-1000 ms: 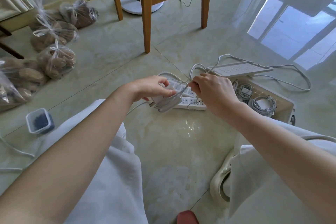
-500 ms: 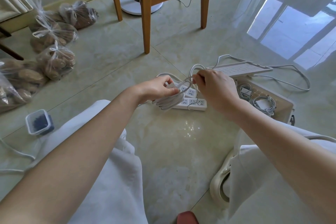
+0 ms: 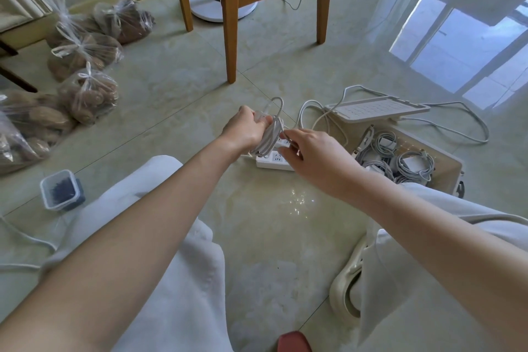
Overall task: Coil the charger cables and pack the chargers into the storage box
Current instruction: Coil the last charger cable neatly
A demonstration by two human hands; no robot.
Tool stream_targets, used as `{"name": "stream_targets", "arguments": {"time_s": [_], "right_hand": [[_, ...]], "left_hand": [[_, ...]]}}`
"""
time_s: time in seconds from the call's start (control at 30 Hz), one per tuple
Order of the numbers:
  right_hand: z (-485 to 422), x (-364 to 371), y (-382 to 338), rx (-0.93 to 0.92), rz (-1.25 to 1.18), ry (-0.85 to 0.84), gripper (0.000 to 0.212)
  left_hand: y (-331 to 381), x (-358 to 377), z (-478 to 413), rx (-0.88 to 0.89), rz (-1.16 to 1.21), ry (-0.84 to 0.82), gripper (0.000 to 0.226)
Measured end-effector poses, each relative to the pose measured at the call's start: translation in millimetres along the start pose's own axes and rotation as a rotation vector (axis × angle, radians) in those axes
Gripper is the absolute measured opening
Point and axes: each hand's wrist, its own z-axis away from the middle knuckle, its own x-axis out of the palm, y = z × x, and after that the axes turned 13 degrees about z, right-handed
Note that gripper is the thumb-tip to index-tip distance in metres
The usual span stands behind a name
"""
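Squeeze the coiled charger cable [image 3: 270, 138] in the left grip [image 3: 246, 129] curled round it; wrap the loose end [image 3: 285, 134], pinched in the right grip [image 3: 317, 157] just beside, snugly across the loops; tuck, then lower into the storage box [image 3: 454, 164] right of both.

The person wears loose white trousers [image 3: 177, 280] and 1 cream shoe [image 3: 343, 294].
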Motion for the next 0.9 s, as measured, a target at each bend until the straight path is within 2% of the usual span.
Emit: {"name": "stream_targets", "arguments": {"time_s": [0.13,0.23,0.27,0.37,0.43,0.5,0.53,0.67,0.73,0.83,0.9], "right_hand": [[5.2,0.7,-4.7,0.026,0.006,-0.063,0.026],[7.1,-3.0,-9.0,0.070,-0.038,-0.082,0.025],[6.0,-5.1,-10.2,0.105,-0.144,-0.093,0.023],[1.6,-16.0,-13.4,0.280,-0.663,-0.153,0.020],[0.9,-19.6,-15.7,0.304,-0.833,-0.164,0.021],[4.4,-15.8,-20.8,0.277,-0.890,-0.166,0.023],[7.1,-11.1,-22.5,0.247,-0.840,-0.162,0.024],[17.4,9.7,-16.0,0.026,-0.349,-0.210,0.024],[19.8,14.6,-8.8,-0.016,-0.246,-0.248,0.023],[19.0,19.8,4.6,-0.035,-0.099,-0.298,0.022],[15.3,21.5,14.3,0.000,0.000,-0.310,0.022]], "left_hand": [[3.0,1.4,-3.2,-0.026,0.133,0.100,0.039],[5.6,4.0,-0.8,-0.030,0.277,0.134,0.028],[7.8,6.1,1.5,-0.034,0.331,0.138,0.027],[16.2,12.0,7.2,-0.077,0.543,0.144,0.028],[21.8,12.5,7.8,-0.097,0.657,0.154,0.030],[25.6,10.1,7.6,-0.113,0.752,0.138,0.033],[26.8,8.1,7.0,-0.126,0.814,0.123,0.033],[28.8,-3.1,1.9,-0.221,1.046,0.000,0.034],[29.4,-8.3,0.8,-0.243,1.105,-0.059,0.037],[30.0,-16.4,5.1,-0.271,1.130,-0.220,0.038],[30.2,-20.6,10.6,-0.261,1.039,-0.355,0.038]]}}
